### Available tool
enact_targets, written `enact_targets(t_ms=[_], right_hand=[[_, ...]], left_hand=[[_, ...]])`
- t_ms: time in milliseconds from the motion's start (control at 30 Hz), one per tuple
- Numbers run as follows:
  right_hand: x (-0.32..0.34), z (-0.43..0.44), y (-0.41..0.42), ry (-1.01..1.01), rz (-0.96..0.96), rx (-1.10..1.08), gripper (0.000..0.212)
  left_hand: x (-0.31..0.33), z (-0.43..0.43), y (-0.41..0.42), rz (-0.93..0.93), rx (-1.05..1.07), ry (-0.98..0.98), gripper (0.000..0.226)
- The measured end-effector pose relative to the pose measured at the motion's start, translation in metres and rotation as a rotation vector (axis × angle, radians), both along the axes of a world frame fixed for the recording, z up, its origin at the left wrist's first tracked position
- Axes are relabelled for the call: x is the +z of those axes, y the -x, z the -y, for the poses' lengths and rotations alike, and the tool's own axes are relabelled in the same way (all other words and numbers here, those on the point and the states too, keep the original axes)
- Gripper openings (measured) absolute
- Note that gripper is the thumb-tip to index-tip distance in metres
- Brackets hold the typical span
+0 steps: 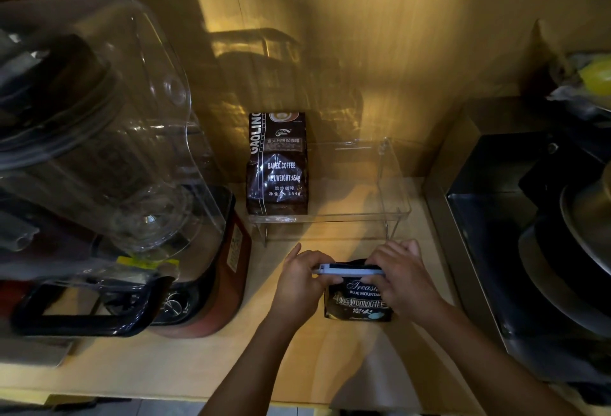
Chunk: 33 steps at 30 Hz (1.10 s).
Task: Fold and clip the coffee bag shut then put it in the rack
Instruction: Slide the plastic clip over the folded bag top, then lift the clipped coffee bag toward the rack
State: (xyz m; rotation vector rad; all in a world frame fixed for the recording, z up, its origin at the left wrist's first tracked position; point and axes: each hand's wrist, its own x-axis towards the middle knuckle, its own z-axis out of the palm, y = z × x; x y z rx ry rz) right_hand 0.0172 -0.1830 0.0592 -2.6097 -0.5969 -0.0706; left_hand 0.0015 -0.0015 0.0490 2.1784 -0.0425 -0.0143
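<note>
The left hand (299, 278) and the right hand (401, 275) both pinch a pale clip (350, 270) on the folded top of the dark coffee bag (358, 305), which stands on the counter (297, 359) between them. Behind, the clear rack (393, 194) holds one brown coffee bag (277, 164) at its left end.

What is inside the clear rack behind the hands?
The rack holds one brown coffee bag, upright at its left end. The rest looks empty through the clear walls. What is behind that bag is hidden.
</note>
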Motion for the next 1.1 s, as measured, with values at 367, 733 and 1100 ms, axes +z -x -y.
enact_targets(t_ms=[367,733,1100], right_hand=[[0.003,-0.021,-0.004,0.108,0.006,0.127,0.015],[0.006,-0.035,0.003,0.111,0.131,0.059,0.032],[-0.001,-0.021,-0.013,0.046,-0.005,0.149,0.022]], left_hand=[[-0.002,0.005,-0.002,0.108,-0.028,-0.07,0.01],[-0.005,0.014,0.012,0.234,0.127,-0.085,0.008],[-0.01,0.005,0.01,0.08,0.108,0.152,0.013]])
